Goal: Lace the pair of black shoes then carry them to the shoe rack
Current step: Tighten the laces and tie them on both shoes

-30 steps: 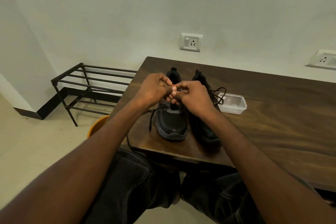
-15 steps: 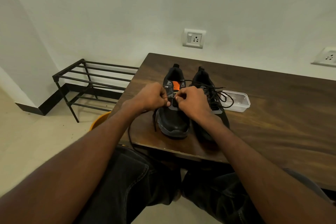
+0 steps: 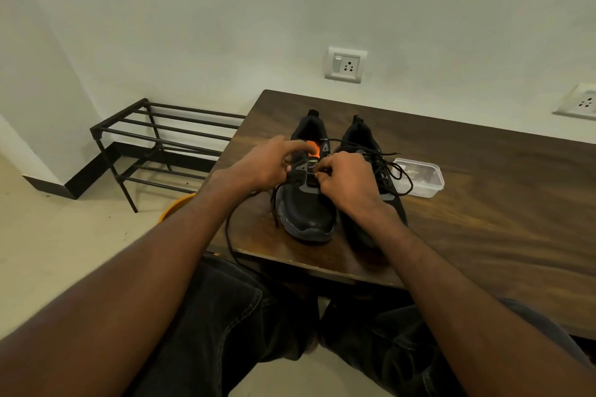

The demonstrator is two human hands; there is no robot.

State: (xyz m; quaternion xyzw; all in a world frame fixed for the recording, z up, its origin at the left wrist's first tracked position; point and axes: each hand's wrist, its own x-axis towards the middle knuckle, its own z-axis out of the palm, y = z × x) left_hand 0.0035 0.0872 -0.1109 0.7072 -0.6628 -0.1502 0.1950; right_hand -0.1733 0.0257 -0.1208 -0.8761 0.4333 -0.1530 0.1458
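Dark wood surface (image 3: 483, 203) against a pale wall, carrying the pair close to its front-left corner, toes toward the front edge. Unlaced shoe (image 3: 309, 216) nearest that corner, second shoe (image 3: 361, 135) just beside it, sides almost touching.

Left hand (image 3: 258, 167) curled over the eyelet row of the unlaced shoe, apparently pinching the lace (image 3: 230, 235). Right hand (image 3: 348, 180) closed in a fingertip pinch on the same lace at the tongue. Both clamped, neither spread.

Likely light, with a soft fabric upper over a stiffer rubber sole. Upper probably gives under pressure, so best steadied at the eyelet edge while threading. Thin, limp lace, prone to slipping back out unless held near its tip. For carrying, probably best taken at the heel collar or with fingers inside the opening, one shoe per hand.

Slack lace trailing off the front edge and hanging toward the lap, so a snag risk when lifting. Loose loops from the second shoe lying toward a clear plastic container (image 3: 422, 182), close enough to drag it.

Shoe rack (image 3: 167, 138) on the floor just past the left edge, both tiers bare. Orange tub (image 3: 174, 206) partly hidden below the corner, on the way there. Open floor beyond.
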